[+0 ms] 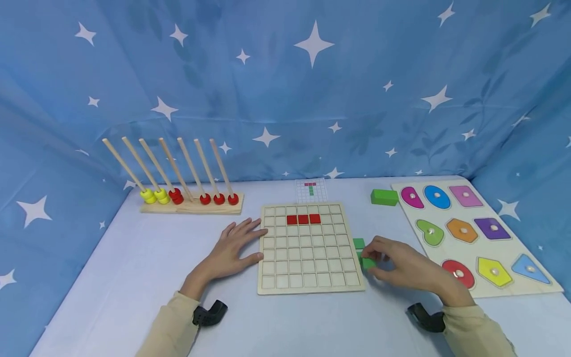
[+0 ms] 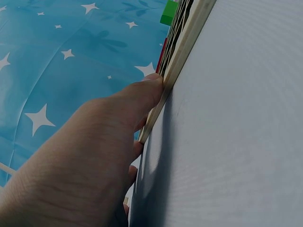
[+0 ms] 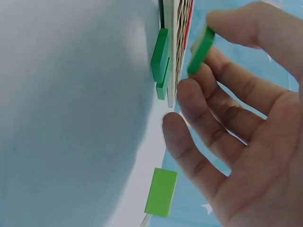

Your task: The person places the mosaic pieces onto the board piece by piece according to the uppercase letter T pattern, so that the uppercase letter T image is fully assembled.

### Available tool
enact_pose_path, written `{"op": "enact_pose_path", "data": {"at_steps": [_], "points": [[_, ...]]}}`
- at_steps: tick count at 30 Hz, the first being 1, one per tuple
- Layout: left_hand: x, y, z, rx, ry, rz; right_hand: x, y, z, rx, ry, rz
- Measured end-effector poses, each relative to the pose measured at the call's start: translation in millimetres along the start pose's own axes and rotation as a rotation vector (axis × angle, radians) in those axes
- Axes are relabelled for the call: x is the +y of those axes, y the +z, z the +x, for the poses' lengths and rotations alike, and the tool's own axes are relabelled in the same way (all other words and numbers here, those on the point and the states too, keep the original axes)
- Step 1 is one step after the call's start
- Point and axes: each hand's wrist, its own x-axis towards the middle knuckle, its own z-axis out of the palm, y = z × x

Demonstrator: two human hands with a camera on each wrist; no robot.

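A wooden grid board (image 1: 312,290) lies mid-table with three red tiles (image 1: 303,219) side by side in an upper row. My left hand (image 1: 229,253) rests at its left edge with spread fingers; in the left wrist view the thumb of that hand (image 2: 90,151) touches the board's edge (image 2: 189,35). Just right of the board, my right hand (image 1: 408,267) pinches a green tile (image 1: 368,263). The right wrist view shows this tile (image 3: 201,49) between thumb and fingers of the hand (image 3: 255,142), with two green tiles (image 3: 160,56) beside the board.
Behind the board lies a pattern card (image 1: 318,191). A rod stand with yellow and red beads (image 1: 205,210) is at the back left. A green block (image 1: 384,197) sits at the back right, beside a shape puzzle board (image 1: 428,213). A starred blue curtain (image 1: 285,89) hangs behind.
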Motion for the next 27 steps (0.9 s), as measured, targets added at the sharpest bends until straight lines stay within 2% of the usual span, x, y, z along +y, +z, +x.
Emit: {"op": "enact_pose_path", "data": {"at_steps": [9, 27], "points": [[-0.4, -2.1, 0.5, 0.004, 0.008, 0.001, -3, -2, 8.9, 0.077, 0.001, 0.017], [-0.4, -1.0, 0.2, 0.005, 0.015, 0.009, -9, -5, 35.8, 0.067, 0.0, 0.044]]}}
